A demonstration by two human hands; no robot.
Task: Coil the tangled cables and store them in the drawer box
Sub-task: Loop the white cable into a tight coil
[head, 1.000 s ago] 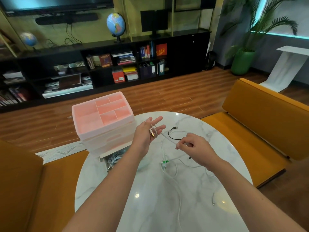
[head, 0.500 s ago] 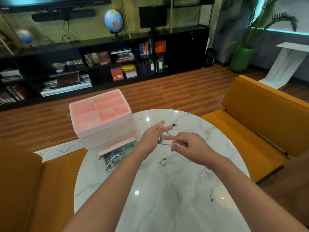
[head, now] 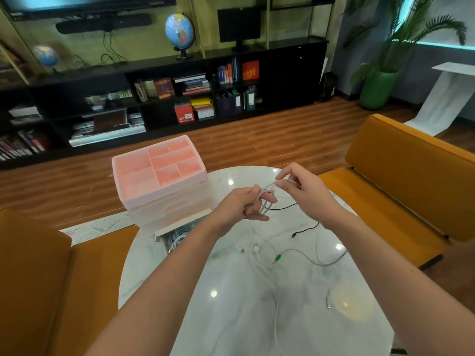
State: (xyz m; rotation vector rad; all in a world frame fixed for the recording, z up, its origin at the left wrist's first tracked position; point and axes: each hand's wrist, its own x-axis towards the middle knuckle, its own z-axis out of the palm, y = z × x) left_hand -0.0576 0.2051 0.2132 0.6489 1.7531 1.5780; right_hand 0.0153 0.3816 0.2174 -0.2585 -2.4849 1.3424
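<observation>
The person is partway through winding a white cable [head: 267, 187] into a coil. The left hand [head: 241, 206] serves as the spool: its fingers [head: 266, 200] are partly spread, and a few loops of the white cable pass around them, so the hand holds the growing coil. Just above and to the right of those fingers, the right hand [head: 302, 191] pinches the same cable between thumb and fingertips, feeding it toward the loops. The two hands are close together, above the tabletop [head: 231, 317].

Below the fingers the rest of the white cable trails down onto the tabletop, running loosely toward the person. It looks thin, limp and slack, so it should wrap easily but may slip off the fingers if tension drops. A black cable [head: 305, 228] lies just beneath the right hand, and a grey cable with a green plug [head: 277, 258] crosses the white one farther down; whether they are knotted together I cannot tell.

The next move, as I judge it, calls for another turn around the left fingers while drawing slack up cleanly from the other leads. To the left of the hands stands the pink drawer box [head: 159, 173], its bottom drawer [head: 177, 235] pulled open with coiled cables already inside.
</observation>
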